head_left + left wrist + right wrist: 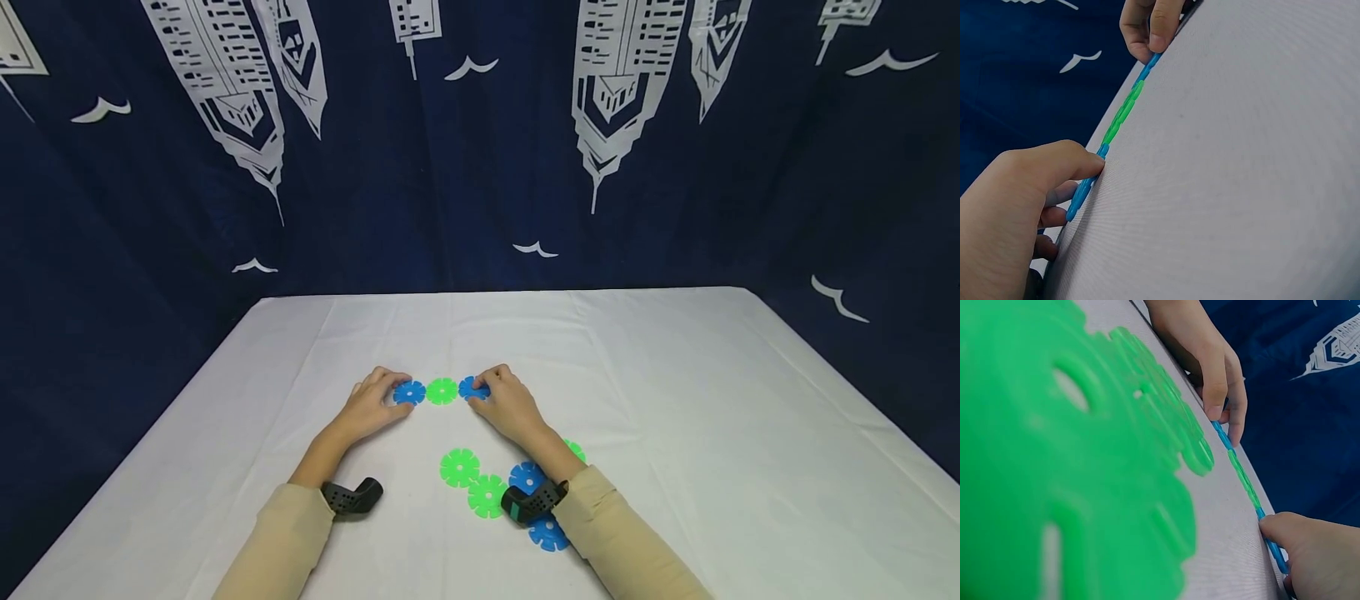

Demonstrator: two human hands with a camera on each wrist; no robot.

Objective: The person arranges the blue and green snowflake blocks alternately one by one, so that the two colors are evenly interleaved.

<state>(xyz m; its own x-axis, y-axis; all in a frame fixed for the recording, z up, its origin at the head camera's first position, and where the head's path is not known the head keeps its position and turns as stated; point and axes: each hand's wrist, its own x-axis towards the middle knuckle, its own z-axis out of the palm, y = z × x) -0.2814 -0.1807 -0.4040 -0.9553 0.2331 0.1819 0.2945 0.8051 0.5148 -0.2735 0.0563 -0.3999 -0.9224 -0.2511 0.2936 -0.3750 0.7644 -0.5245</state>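
On the desk (675,375), covered in a white cloth, three notched discs lie flat in a row, edge to edge. At the left end the left hand (371,404) rests with its fingertips curled onto the left blue disc (409,392), pinching its outer rim. The green disc (442,391) sits in the middle, untouched by either hand. At the right end the right hand (510,404) grips the right blue disc (472,387) in the same way, thumb and fingers on its edge. Nearer the person, by the right forearm, a loose heap of spare discs (487,492), green and blue, lies partly overlapped. The step in hand looks like lining up or pressing the row together; I judge that a next move would call for even inward pressure from both ends, keeping the discs flat so the middle one does not pop up.
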